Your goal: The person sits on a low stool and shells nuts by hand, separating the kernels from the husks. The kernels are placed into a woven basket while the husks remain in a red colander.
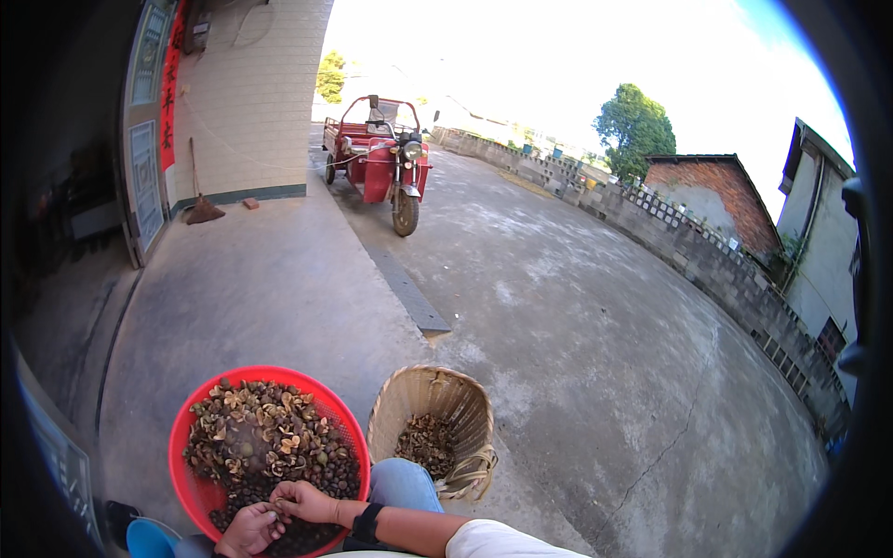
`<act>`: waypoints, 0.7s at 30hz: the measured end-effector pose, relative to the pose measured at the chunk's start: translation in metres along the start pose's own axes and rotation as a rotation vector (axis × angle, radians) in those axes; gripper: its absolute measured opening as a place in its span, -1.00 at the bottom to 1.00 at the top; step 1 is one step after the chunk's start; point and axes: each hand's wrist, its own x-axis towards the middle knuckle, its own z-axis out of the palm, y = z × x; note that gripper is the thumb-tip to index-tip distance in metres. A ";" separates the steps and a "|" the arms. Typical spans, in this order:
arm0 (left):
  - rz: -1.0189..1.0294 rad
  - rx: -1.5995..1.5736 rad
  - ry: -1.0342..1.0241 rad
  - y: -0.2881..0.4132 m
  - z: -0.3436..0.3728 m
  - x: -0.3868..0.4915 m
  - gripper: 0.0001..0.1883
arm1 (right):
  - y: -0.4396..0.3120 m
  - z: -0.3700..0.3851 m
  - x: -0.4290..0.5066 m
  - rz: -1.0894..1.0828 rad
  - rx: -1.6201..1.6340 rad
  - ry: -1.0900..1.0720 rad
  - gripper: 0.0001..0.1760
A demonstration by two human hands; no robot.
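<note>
A round red plastic basket [183, 446] stands before me, filled with dark round seeds and opened brown husks [261, 425]. Over its near part, my left hand [252, 529] and my right hand [307, 501] meet at the fingertips. Between them they pinch a small brownish piece, a husk or seed pod; which of the two it is cannot be told. To the right, past my knee, stands a woven bamboo basket [396, 397] with broken brown husks [427, 445] at its bottom.
A blue container [148, 538] is at the lower left. A broom [202, 209] and a brick [250, 204] rest by the tiled wall. A metal ramp [411, 296] lies along the step edge. A red cargo tricycle [380, 167] stands farther off, beside a block wall [687, 247].
</note>
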 end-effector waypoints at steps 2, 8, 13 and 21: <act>-0.032 0.020 -0.036 -0.001 -0.005 0.003 -0.81 | 0.002 -0.002 -0.001 0.083 -0.047 0.038 -0.91; 0.024 -0.114 0.096 -0.001 0.009 0.000 -0.77 | 0.000 -0.002 0.000 -0.135 -0.334 0.038 -0.82; -0.021 -0.118 -0.024 0.002 0.014 -0.004 -0.70 | -0.018 0.008 -0.012 -0.176 -0.749 -0.029 -0.69; -0.076 -0.092 -0.133 0.007 0.017 -0.010 -0.62 | -0.020 0.001 -0.005 -0.214 -0.424 -0.118 -0.75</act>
